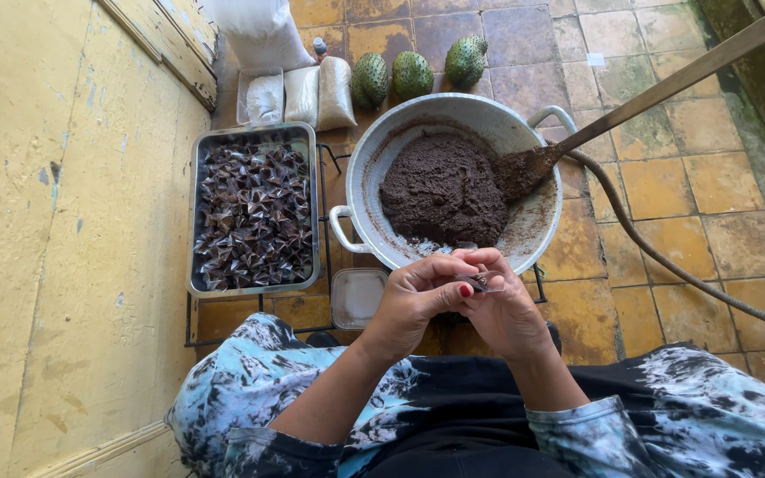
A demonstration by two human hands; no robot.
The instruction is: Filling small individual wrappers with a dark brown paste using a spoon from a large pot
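Both hands, left hand (413,296) and right hand (502,305), pinch a small wrapped piece (477,282) beside the pan's rim (374,252).

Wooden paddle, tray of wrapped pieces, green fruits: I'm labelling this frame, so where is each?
Wooden paddle (524,168), head view, on its blade.
Tray of wrapped pieces (195,221), head view, left rim.
Green fruits (411,73), head view, middle fruit.

The pan (537,232) and tray (254,288) are dull grey metal, the pan smeared with matt, crumbly brown paste (443,190). The paddle (666,88) is worn wood. The tray's packets (254,212) shine in glossy clear wrap. The fruits (411,75) have rough, spiky green skin. The floor tiles (657,181) are matt, stained ochre; the wall (55,221) is chipped yellow paint.
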